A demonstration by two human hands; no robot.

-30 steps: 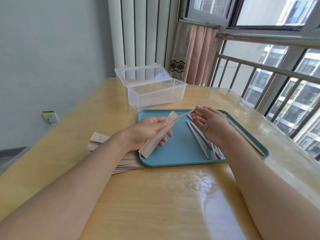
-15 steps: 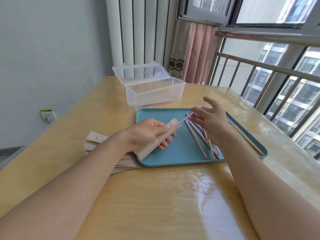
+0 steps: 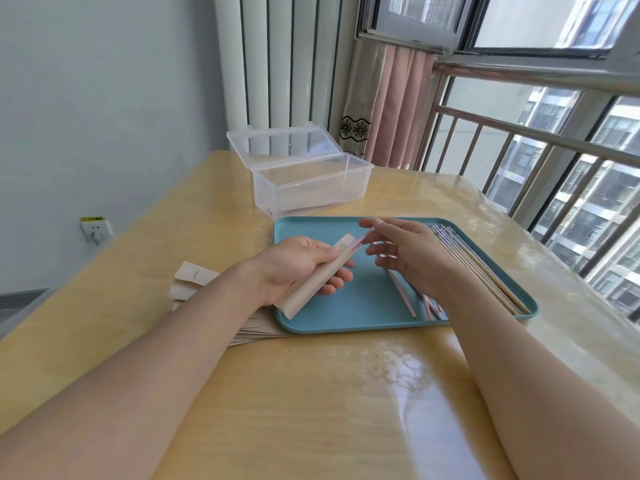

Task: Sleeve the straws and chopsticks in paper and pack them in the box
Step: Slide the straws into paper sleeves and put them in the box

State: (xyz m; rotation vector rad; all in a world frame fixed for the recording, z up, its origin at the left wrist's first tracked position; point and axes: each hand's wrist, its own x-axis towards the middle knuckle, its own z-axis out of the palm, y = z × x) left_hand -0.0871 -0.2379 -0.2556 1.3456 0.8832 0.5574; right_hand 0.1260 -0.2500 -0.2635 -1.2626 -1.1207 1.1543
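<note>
The left hand [image 3: 294, 265] holds a paper sleeve [image 3: 317, 275] in a closed grip, over the 9 o'clock edge of the blue tray [image 3: 346, 306]. A pink straw [image 3: 360, 239] pokes from the sleeve's mouth at its 1 o'clock end. The right hand [image 3: 412, 252], at 3 o'clock of the sleeve, has its fingers spread and grips nothing, its fingertips near the straw's tip. More straws [image 3: 401, 292] and chopsticks [image 3: 485, 271] lie in the tray. The clear box [image 3: 308, 188] stands open at 12 o'clock on the table [image 3: 311, 393].
</note>
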